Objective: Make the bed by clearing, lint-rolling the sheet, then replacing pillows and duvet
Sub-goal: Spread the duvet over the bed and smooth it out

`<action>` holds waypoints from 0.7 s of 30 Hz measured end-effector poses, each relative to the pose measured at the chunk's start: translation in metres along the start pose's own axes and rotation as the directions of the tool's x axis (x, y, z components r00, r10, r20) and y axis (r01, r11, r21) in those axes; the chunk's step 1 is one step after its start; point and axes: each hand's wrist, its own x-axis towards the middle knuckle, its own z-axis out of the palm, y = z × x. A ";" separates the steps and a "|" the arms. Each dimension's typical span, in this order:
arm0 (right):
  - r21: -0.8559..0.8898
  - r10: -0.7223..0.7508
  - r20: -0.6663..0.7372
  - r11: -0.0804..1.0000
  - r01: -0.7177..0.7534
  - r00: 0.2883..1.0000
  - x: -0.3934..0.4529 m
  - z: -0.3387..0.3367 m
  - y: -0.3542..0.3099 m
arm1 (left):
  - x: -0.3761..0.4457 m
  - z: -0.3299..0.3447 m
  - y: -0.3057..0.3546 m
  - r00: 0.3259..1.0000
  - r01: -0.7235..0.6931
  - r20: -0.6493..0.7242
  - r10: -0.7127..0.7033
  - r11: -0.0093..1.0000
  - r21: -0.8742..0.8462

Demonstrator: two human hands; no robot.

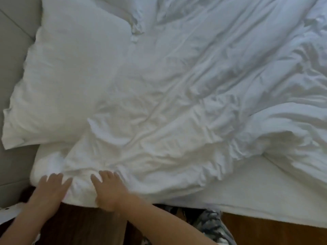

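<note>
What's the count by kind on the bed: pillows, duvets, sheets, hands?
Pillows: 2, a big pillow at the headboard and a second pillow behind it, mostly hidden
Duvet: 1, rumpled
Sheet: 1, bare along the near edge
Hands: 2, left hand and right hand, both flat on the duvet's corner
Total: 6

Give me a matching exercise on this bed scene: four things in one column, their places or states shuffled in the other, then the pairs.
1. plump white pillow
2. rumpled white duvet
3. left hand
4. bare white fitted sheet

A. flat, fingers spread, on the duvet's near corner
B. uncovered strip along the near right edge
C. upper left, at the headboard
D. wrinkled across the bed's middle

Pairs: 1-C, 2-D, 3-A, 4-B
</note>
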 end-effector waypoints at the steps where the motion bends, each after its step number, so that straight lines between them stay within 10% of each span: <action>1: 0.025 0.045 -0.056 0.999 -0.044 0.997 -0.011 -0.003 0.019 | 0.012 0.015 0.013 1.000 0.006 -0.014 -0.007 0.999 -0.039; 9: 0.242 0.638 -0.412 0.765 -0.597 0.651 -0.205 -0.033 0.272 | 0.126 0.001 0.271 0.888 -0.461 -0.034 0.460 0.882 -0.098; 15: 0.241 0.803 -0.487 0.501 -0.831 0.343 -0.345 -0.052 0.423 | 0.160 -0.023 0.478 0.713 -0.701 -0.162 0.682 0.703 -0.123; 21: -0.102 0.624 -0.623 0.533 -0.840 0.471 -0.410 -0.069 0.582 | 0.222 -0.005 0.607 0.844 -0.533 -0.131 0.521 0.842 -0.086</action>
